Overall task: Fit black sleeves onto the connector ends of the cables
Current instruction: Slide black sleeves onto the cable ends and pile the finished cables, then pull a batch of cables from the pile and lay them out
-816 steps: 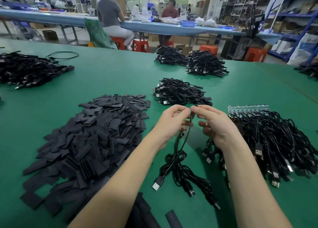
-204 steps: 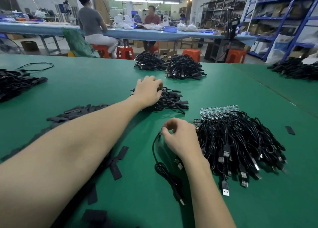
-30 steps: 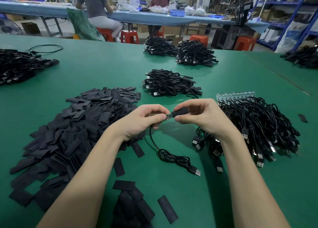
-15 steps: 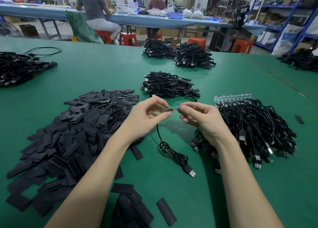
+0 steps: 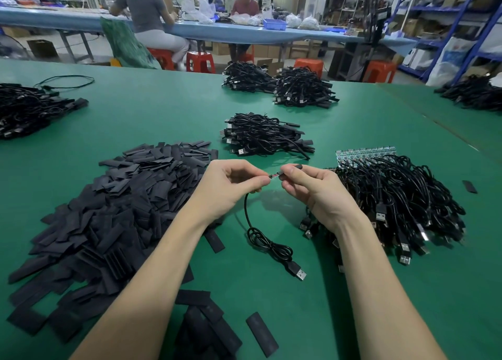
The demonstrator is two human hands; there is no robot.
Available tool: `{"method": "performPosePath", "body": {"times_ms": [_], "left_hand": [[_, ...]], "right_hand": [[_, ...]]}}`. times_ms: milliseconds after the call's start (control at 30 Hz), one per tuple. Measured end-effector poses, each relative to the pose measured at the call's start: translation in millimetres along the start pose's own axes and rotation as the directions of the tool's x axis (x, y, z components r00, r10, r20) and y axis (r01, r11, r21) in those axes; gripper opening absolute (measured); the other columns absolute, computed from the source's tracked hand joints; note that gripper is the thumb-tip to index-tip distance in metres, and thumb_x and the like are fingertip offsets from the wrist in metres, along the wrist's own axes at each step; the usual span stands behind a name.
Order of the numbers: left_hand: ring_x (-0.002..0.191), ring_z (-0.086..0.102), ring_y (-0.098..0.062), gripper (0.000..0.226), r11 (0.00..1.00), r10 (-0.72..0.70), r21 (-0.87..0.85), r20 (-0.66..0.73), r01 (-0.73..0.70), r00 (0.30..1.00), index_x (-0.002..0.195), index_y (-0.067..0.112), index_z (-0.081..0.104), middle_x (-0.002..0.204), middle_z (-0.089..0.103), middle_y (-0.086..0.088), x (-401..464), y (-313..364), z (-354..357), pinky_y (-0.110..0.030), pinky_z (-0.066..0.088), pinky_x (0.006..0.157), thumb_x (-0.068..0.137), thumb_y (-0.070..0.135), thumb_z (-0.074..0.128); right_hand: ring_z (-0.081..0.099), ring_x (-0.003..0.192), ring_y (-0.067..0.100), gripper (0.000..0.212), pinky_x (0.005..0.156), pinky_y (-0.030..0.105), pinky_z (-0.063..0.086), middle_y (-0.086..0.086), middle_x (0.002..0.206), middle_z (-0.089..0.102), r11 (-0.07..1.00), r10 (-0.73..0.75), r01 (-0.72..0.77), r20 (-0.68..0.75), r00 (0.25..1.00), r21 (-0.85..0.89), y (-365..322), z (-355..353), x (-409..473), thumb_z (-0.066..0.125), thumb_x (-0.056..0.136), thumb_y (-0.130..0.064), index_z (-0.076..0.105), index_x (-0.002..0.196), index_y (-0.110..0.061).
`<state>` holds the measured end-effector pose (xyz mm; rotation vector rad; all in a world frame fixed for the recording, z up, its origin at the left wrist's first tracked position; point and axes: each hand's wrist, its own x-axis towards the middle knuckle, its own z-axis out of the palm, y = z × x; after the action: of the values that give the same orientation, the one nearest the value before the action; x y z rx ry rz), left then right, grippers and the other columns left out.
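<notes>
Nearest the camera, a few loose black sleeves (image 5: pixel 262 334) lie flat on the green desk (image 5: pixel 434 291) between the two bare forearms. Just beyond them the USB plug (image 5: pixel 298 272) of one black cable (image 5: pixel 267 244) rests on the desk, its cord coiled loosely and rising to the hands. The left hand (image 5: pixel 226 190) pinches the upper end of that cable between thumb and forefinger, the other fingers curled. The right hand (image 5: pixel 312 188) faces it, thumb and forefinger pinching a black sleeve (image 5: pixel 296 166) at the small connector end (image 5: pixel 275 176), which shows bare in the short gap between the two hands' fingertips; how far the sleeve is on cannot be told. To the left spreads a large pile of flat black sleeves (image 5: pixel 114 210), reaching under the left forearm. To the right, just beside the right wrist, sits a heap of black cables (image 5: pixel 402 199) with USB plugs sticking out toward the camera, and a strip of small green circuit boards (image 5: pixel 365 153) lies at its far edge. A single sleeve (image 5: pixel 469 186) lies apart further right. Beyond the hands is a smaller bundle of cables (image 5: pixel 264 137), then two more bundles (image 5: pixel 282 86) side by side near the desk's far edge, with other heaps at the far left (image 5: pixel 30 109) and far right (image 5: pixel 472 93). Behind, two people sit at a long blue bench (image 5: pixel 217 33) by red stools (image 5: pixel 200 60), and shelving (image 5: pixel 448 14) stands on the right.
</notes>
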<state>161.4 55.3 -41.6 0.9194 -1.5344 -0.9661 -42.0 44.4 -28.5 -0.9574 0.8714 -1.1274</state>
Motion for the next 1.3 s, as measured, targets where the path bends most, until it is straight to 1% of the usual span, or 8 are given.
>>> {"method": "performPosePath", "body": {"times_ms": [100, 233, 333, 467, 600, 867, 1067, 1300], "left_hand": [[0.066, 0.067, -0.01, 0.012, 1.0, -0.006, -0.027, 0.006, 0.006, 1.0, 0.08, 0.02, 0.081, 0.075, 0.077, -0.002, -0.6, 1.3, -0.2, -0.019, 0.054, 0.069, 0.08, 0.008, 0.083], [0.067, 0.067, -0.01, 0.012, 0.999, -0.015, -0.037, 0.006, 0.015, 1.0, 0.08, 0.019, 0.081, 0.076, 0.077, -0.004, -1.1, 1.0, 2.3, -0.019, 0.054, 0.069, 0.08, 0.008, 0.083], [0.066, 0.067, -0.009, 0.011, 0.999, -0.019, -0.029, 0.022, 0.02, 1.0, 0.081, 0.02, 0.081, 0.075, 0.076, -0.003, -0.6, -0.3, 5.1, -0.018, 0.053, 0.068, 0.08, 0.008, 0.083], [0.066, 0.067, -0.008, 0.011, 0.999, -0.019, -0.027, 0.016, 0.02, 1.0, 0.081, 0.02, 0.081, 0.075, 0.077, -0.003, -0.4, -2.2, 5.1, -0.017, 0.052, 0.068, 0.08, 0.009, 0.083], [0.067, 0.068, -0.008, 0.013, 1.0, -0.015, -0.023, 0.017, 0.016, 1.0, 0.081, 0.022, 0.082, 0.076, 0.077, -0.003, -0.2, -1.8, 4.3, -0.017, 0.052, 0.068, 0.08, 0.01, 0.083], [0.067, 0.068, -0.009, 0.013, 0.999, -0.029, -0.028, 0.003, 0.029, 1.0, 0.08, 0.025, 0.082, 0.079, 0.078, -0.004, 0.0, -0.2, 6.1, -0.018, 0.053, 0.069, 0.079, 0.012, 0.084], [0.068, 0.069, -0.008, 0.013, 1.0, -0.016, -0.013, -0.008, 0.015, 1.0, 0.081, 0.026, 0.082, 0.079, 0.078, -0.003, -0.7, -0.4, 5.1, -0.017, 0.053, 0.068, 0.079, 0.014, 0.085], [0.07, 0.07, -0.011, 0.011, 1.0, 0.017, 0.01, -0.012, -0.017, 1.0, 0.083, 0.029, 0.081, 0.081, 0.078, -0.003, -0.3, -0.3, 5.0, -0.019, 0.055, 0.072, 0.081, 0.018, 0.084]], "right_hand": [[0.07, 0.067, 0.012, 0.018, 0.067, 0.016, 0.057, 0.008, 0.084, 0.075, 1.0, 0.009, -0.009, 0.017, 1.0, -0.015, 1.2, 1.7, 1.0, 0.083, 0.069, -0.02, 0.082, 0.082, -0.008], [0.069, 0.07, 0.011, 0.019, 0.07, 0.019, 0.058, 0.006, 0.085, 0.073, 0.998, 0.028, -0.026, 0.037, 0.999, -0.056, 3.9, 2.9, 1.4, 0.085, 0.069, -0.023, 0.082, 0.084, -0.011], [0.071, 0.073, 0.012, 0.019, 0.073, 0.02, 0.058, 0.007, 0.087, 0.074, 0.999, 0.036, -0.035, 0.028, 0.999, -0.022, 4.0, 0.1, 1.1, 0.085, 0.069, -0.022, 0.082, 0.085, -0.011], [0.072, 0.07, 0.013, 0.013, 0.069, 0.017, 0.058, 0.008, 0.086, 0.076, 0.997, 0.066, -0.066, -0.005, 0.998, 0.04, 2.2, 2.3, 2.0, 0.083, 0.069, -0.015, 0.082, 0.081, -0.009], [0.073, 0.072, 0.013, 0.001, 0.066, 0.017, 0.058, 0.009, 0.085, 0.076, 0.989, 0.11, -0.105, -0.041, 0.993, 0.104, 2.9, 7.6, 3.0, 0.081, 0.077, -0.009, 0.082, 0.077, -0.008], [0.073, 0.072, 0.011, 0.007, 0.066, 0.016, 0.057, 0.01, 0.084, 0.077, 0.979, 0.072, -0.058, -0.068, 0.995, 0.194, 0.0, 4.0, 4.8, 0.081, 0.069, -0.011, 0.082, 0.075, -0.007], [0.074, 0.076, 0.015, 0.019, 0.069, 0.018, 0.058, 0.013, 0.09, 0.077, 0.976, 0.055, -0.043, -0.054, 0.997, 0.212, 2.7, 3.9, 6.0, 0.083, 0.068, -0.009, 0.08, 0.085, -0.002], [0.074, 0.078, 0.015, 0.016, 0.07, 0.017, 0.058, 0.013, 0.09, 0.077, 0.979, 0.055, -0.055, 0.005, 0.998, 0.195, 3.1, 9.1, 4.4, 0.083, 0.069, -0.01, 0.082, 0.083, -0.004]]}}
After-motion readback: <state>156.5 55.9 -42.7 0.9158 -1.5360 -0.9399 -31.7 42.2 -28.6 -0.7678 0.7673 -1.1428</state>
